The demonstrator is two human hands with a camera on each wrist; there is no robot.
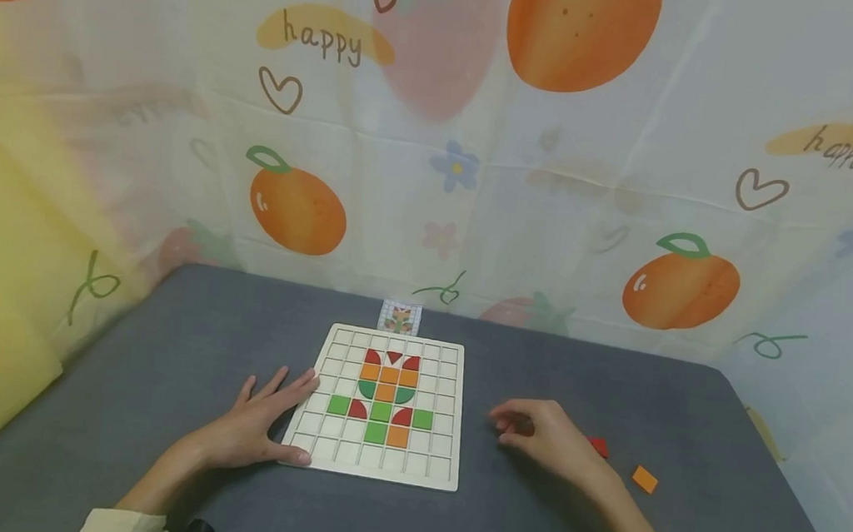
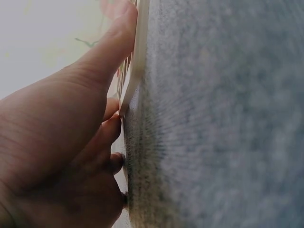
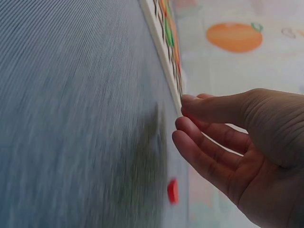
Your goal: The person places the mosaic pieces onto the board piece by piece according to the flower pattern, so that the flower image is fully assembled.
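A white square grid board [image 1: 435, 467] lies on the table, bearing red, orange, light green and dark green tiles in a flower-like figure. My left hand [image 1: 256, 428] rests with spread fingers at the board's left edge, its thumb on the near left corner. In the left wrist view the thumb [image 2: 111, 45] lies along the board's rim [image 2: 137, 61]. To the right of the board, my right hand [image 1: 544, 438] hovers above the table, fingers loosely bent, thumb near the index finger. No tile shows between its fingertips in the right wrist view.
A small pattern card [image 1: 400, 317] lies behind the board. Right of it, a red tile [image 1: 598, 446] sits partly behind the right wrist, and an orange square tile [image 1: 645, 479] lies farther right. A printed fruit curtain [image 1: 553, 192] hangs behind the grey table [image 1: 257, 311].
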